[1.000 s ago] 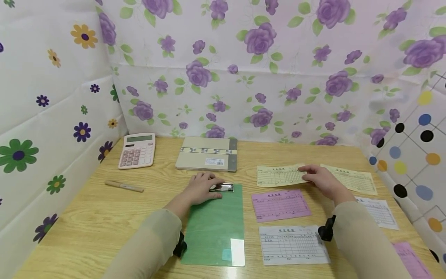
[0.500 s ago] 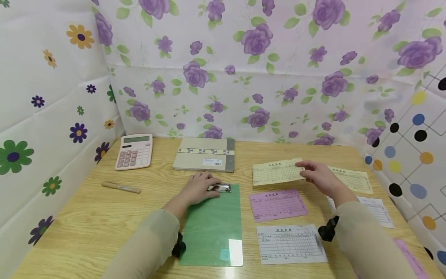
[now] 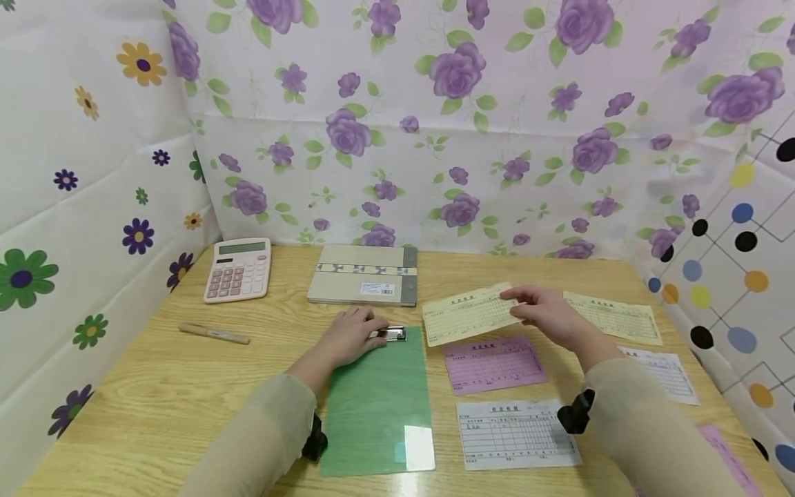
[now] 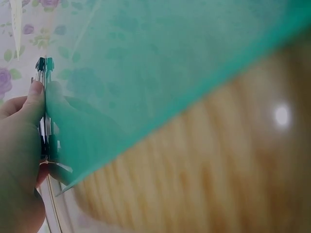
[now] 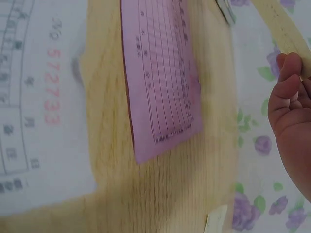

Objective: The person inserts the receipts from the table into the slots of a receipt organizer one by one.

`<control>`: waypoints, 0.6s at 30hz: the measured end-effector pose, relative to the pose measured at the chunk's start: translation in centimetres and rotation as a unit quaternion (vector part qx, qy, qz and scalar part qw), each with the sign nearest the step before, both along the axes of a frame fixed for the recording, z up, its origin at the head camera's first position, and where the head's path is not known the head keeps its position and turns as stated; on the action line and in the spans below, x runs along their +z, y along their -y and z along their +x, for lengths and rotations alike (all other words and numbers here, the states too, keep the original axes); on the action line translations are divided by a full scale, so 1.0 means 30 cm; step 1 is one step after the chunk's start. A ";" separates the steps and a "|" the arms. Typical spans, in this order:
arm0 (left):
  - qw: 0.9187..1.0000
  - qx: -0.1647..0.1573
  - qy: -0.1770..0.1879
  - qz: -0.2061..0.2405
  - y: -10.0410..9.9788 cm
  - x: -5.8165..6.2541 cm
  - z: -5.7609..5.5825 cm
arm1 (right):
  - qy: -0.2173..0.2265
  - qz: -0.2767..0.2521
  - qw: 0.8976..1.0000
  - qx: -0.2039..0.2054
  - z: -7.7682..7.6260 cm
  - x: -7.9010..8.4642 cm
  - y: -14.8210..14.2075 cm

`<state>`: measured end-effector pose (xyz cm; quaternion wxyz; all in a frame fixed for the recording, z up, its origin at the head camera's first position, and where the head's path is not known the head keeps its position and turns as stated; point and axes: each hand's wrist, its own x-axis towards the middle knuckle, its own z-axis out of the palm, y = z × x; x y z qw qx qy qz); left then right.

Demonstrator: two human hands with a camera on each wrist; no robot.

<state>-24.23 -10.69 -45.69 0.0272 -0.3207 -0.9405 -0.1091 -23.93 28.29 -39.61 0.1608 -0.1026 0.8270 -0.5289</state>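
Note:
A green clipboard (image 3: 379,407) lies on the wooden table before me, its metal clip (image 3: 395,334) at the far end. My left hand (image 3: 350,336) grips that clip; in the left wrist view the thumb (image 4: 36,94) lies along it. To the right, my right hand (image 3: 549,314) pinches a yellow receipt slip (image 3: 466,314) by its right end. The slip is tilted and raised, its left end close to the clipboard's top right corner. Under it, nearer me, lie a pink slip (image 3: 493,364) and a white slip (image 3: 515,436) with red numbers.
Farther right are another yellow slip (image 3: 621,319), a white slip (image 3: 664,376) and a pink slip (image 3: 729,459), partly behind my right sleeve. A pink calculator (image 3: 238,270), a beige notebook (image 3: 348,283) and a pen (image 3: 214,333) lie at the back and left. Patterned cloth walls enclose the table.
My right hand has lifted the yellow slip off the table and carried it left toward the clipboard. My left hand stays at the clip.

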 end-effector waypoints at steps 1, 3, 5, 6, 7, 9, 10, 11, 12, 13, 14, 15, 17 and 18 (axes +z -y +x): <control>1.000 -0.002 -0.003 -0.002 0.001 -0.002 0.000 | -0.001 0.006 1.000 0.003 0.001 -0.001 0.011; 1.000 -0.004 -0.008 -0.002 0.004 -0.005 0.000 | -0.001 0.017 1.000 0.008 0.005 -0.001 0.033; 1.000 -0.004 -0.012 -0.001 0.007 -0.009 -0.001 | -0.006 0.031 0.999 0.016 0.010 -0.002 0.052; 1.000 -0.003 -0.011 0.000 0.008 -0.010 -0.002 | -0.005 0.035 0.999 0.020 0.013 -0.003 0.062; 1.000 -0.002 -0.011 0.001 0.010 -0.011 -0.002 | -0.002 0.037 0.999 0.023 0.020 0.005 0.076; 1.000 0.000 -0.011 0.000 0.012 -0.012 -0.003 | -0.004 0.039 0.999 0.034 0.022 -0.002 0.091; 1.000 0.000 -0.011 -0.001 0.013 -0.012 -0.002 | -0.003 0.042 0.998 0.039 0.024 -0.005 0.097; 1.000 0.001 -0.010 -0.003 0.014 -0.012 -0.002 | -0.001 0.041 0.998 0.043 0.025 -0.008 0.104; 1.000 0.001 -0.010 -0.003 0.015 -0.012 -0.001 | 0.001 0.039 0.998 0.048 0.026 -0.011 0.111; 1.000 0.001 -0.012 -0.005 0.017 -0.012 -0.001 | -0.001 0.042 0.998 0.052 0.027 -0.014 0.119; 1.000 0.002 -0.012 -0.006 0.018 -0.012 0.000 | -0.002 0.043 0.998 0.056 0.022 -0.026 0.122; 1.000 0.003 -0.013 -0.007 0.020 -0.012 0.001 | -0.002 0.046 0.997 0.058 0.024 -0.028 0.132; 1.000 0.005 -0.013 -0.005 0.024 -0.013 0.004 | -0.001 0.051 0.997 0.063 0.027 -0.029 0.152; 1.000 0.007 -0.013 -0.007 0.027 -0.013 0.005 | 0.000 0.053 0.996 0.065 0.029 -0.031 0.162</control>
